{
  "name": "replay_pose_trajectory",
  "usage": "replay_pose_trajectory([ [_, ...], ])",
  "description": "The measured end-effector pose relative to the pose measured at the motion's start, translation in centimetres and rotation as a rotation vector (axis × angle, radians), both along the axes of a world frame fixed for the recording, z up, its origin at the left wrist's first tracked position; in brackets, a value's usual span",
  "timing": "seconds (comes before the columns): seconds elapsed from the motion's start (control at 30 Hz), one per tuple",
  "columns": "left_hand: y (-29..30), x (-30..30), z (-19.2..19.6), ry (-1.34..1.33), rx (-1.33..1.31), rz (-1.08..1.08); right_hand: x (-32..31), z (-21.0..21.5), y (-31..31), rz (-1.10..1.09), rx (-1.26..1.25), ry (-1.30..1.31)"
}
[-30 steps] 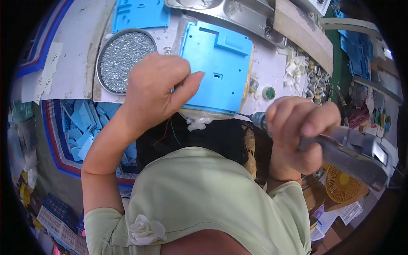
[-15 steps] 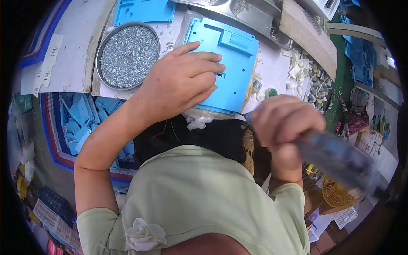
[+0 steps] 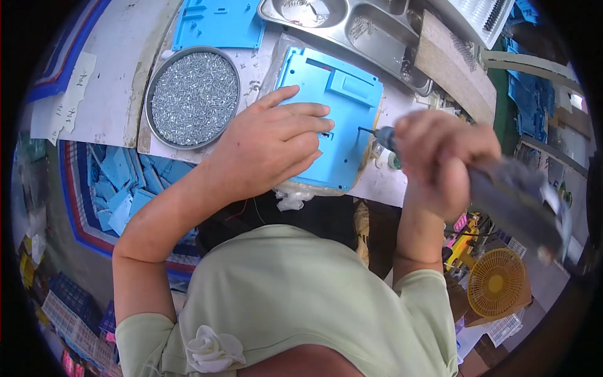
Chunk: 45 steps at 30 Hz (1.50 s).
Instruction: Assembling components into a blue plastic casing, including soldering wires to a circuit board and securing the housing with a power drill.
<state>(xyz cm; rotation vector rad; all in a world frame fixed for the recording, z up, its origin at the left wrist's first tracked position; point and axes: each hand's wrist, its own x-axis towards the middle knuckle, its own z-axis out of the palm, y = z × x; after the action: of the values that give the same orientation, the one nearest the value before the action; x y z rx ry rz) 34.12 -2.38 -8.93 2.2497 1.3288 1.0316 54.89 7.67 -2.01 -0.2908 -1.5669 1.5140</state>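
A light blue plastic panel [image 3: 348, 147] lies on a plastic-wrapped pad at the table's near edge. My left hand [image 3: 276, 141] rests flat on its left half, fingers stretched out and apart. My right hand [image 3: 443, 147] is closed around a dark electric screwdriver [image 3: 515, 198], blurred by motion. The tool's thin bit points left, its tip at a small hole near the panel's right edge; whether it sits in a screw cannot be made out. Left of the panel stands a round metal bowl [image 3: 148, 103] full of small silver screws [image 3: 195, 97].
Another blue panel [image 3: 220, 25] lies behind the bowl. A steel compartment tray [image 3: 308, 28] and a worn board [image 3: 455, 66] stand at the back. Below the table on the left, a striped bag [image 3: 81, 207] holds blue parts. A yellow round basket [image 3: 496, 283] is at lower right.
My right hand and the screwdriver have moved away from me, from the panel's near right corner to a hole farther up its right edge. My left hand stays on the panel.
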Motion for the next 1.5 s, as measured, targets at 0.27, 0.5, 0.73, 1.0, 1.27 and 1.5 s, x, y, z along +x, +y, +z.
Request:
replay_pose_trajectory([
  [0.27,-0.7,0.1,0.1,0.002,-0.033,-0.004,-0.1,-1.0,2.2,0.204,0.089,-0.033],
  [0.5,-0.7,0.2,0.0,-0.018,-0.050,-0.002,-2.3,-1.7,6.2,0.007,0.057,-0.046],
  [0.73,-0.5,0.0,0.1,-0.030,-0.072,0.013,-2.7,-1.6,7.5,0.077,-0.020,-0.090],
  [1.0,-0.9,0.5,0.2,-0.290,-0.115,0.229,-3.6,3.8,2.0,0.354,0.000,0.054],
  [1.27,-1.8,-1.1,0.5,-0.192,-0.032,0.313,-6.3,3.2,0.9,0.368,0.027,-0.009],
  [1.5,-1.9,-6.9,1.7,0.166,-0.083,0.678,-8.1,2.6,3.7,0.232,0.069,0.073],
])
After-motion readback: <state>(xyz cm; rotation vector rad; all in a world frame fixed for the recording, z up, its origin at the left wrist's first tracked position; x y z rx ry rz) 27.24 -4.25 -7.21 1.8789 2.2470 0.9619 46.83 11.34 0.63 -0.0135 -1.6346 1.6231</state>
